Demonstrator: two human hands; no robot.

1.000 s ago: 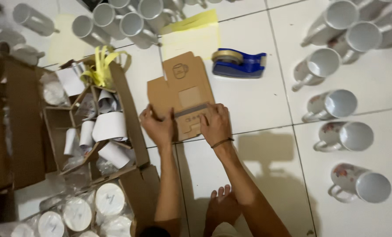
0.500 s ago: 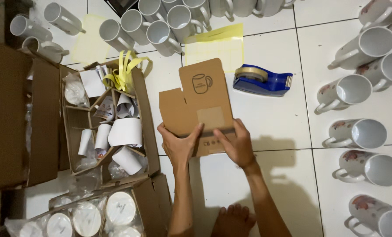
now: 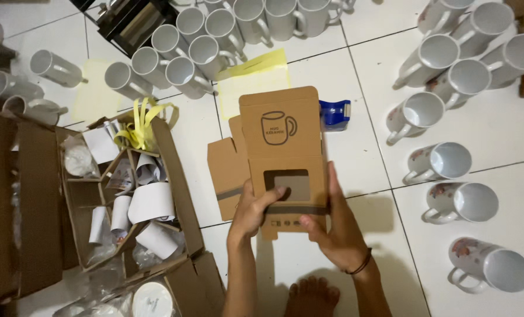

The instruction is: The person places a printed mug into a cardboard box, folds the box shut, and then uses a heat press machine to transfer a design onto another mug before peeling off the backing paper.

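I hold a flat brown cardboard mug box (image 3: pixel 281 144) with a mug drawing and a cut-out window, lifted above the white tiled floor (image 3: pixel 356 64). My left hand (image 3: pixel 252 212) grips its lower left, thumb reaching into the window. My right hand (image 3: pixel 334 228), with a dark band on the wrist, grips the lower right edge. A side flap (image 3: pixel 228 176) of the box sticks out to the left.
A blue tape dispenser (image 3: pixel 335 113) lies behind the box. Several white mugs (image 3: pixel 450 161) lie at right and several more (image 3: pixel 209 44) at top. An open carton (image 3: pixel 168 176) with paper-wrapped items sits at left. My bare foot (image 3: pixel 312 296) is below. Yellow paper (image 3: pixel 256 76) lies on the floor.
The box has been raised off the floor toward the camera and now partly covers the tape dispenser. Both hands shifted to its lower edge, left thumb into the window.
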